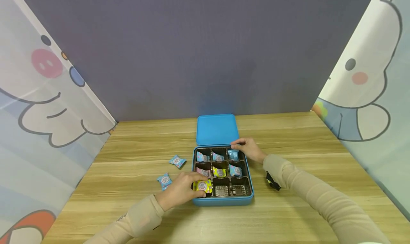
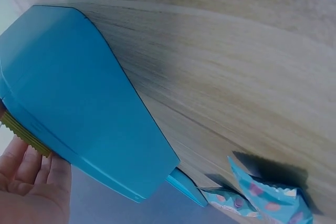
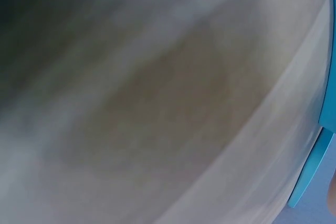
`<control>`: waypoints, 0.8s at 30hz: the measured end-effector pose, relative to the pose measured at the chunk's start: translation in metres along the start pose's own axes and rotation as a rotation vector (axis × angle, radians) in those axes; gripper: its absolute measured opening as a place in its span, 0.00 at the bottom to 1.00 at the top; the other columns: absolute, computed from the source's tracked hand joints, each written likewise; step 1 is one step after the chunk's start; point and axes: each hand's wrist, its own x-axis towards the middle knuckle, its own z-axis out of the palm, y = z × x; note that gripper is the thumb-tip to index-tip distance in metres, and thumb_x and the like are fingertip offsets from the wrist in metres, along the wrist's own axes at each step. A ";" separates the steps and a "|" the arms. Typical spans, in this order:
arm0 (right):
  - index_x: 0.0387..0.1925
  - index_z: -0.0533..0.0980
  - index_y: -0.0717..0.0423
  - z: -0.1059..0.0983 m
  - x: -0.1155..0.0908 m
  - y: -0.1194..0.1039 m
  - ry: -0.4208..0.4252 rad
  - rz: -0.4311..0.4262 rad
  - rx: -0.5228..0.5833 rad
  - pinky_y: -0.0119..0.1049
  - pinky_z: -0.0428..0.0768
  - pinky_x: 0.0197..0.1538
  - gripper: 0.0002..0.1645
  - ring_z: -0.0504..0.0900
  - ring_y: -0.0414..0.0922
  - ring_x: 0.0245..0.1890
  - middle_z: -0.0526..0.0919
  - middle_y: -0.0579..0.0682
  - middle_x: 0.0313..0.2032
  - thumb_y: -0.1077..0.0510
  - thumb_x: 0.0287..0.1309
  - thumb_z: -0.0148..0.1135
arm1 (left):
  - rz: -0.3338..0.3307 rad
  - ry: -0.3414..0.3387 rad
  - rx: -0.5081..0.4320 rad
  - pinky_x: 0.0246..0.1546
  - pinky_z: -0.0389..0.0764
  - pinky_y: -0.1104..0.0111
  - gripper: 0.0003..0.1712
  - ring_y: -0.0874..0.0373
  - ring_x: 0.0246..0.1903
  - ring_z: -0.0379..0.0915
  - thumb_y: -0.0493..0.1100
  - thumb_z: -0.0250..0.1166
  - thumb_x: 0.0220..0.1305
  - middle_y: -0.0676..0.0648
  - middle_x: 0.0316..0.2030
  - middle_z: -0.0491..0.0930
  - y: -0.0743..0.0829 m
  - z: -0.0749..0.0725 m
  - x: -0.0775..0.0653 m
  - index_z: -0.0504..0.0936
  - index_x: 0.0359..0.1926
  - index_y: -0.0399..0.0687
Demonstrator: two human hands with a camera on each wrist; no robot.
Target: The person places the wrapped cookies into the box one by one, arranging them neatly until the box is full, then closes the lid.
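Observation:
My left hand point(image 1: 182, 189) grips a yellow wrapped candy point(image 1: 203, 186) between thumb and fingers at the front left compartment of a blue hinged box point(image 1: 224, 201). In the left wrist view, the candy's crimped yellow edge point(image 2: 26, 135) shows above the fingers, beside the box wall. At the back right corner, my right hand point(image 1: 251, 149) reaches over the rim, fingertips right above a blue wrapped candy point(image 1: 233, 154). The dark tray also holds blue candies at the back left and back middle, then pink, yellow and blue ones across the middle row.
Two blue candies, one farther back point(image 1: 177, 161) and one nearer point(image 1: 164, 180), lie on the wooden table point(image 1: 134, 173) left of the box. The box's lid point(image 1: 217, 129) lies opened toward the dark wall point(image 1: 205, 52). A black strap point(image 1: 273, 181) shows beneath the right sleeve.

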 end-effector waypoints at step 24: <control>0.47 0.78 0.63 0.000 0.001 0.002 -0.005 -0.008 0.005 0.39 0.79 0.49 0.19 0.76 0.54 0.48 0.79 0.59 0.46 0.55 0.57 0.61 | 0.015 -0.045 0.027 0.47 0.79 0.67 0.25 0.57 0.48 0.76 0.48 0.71 0.49 0.51 0.47 0.81 0.000 -0.003 -0.001 0.80 0.50 0.47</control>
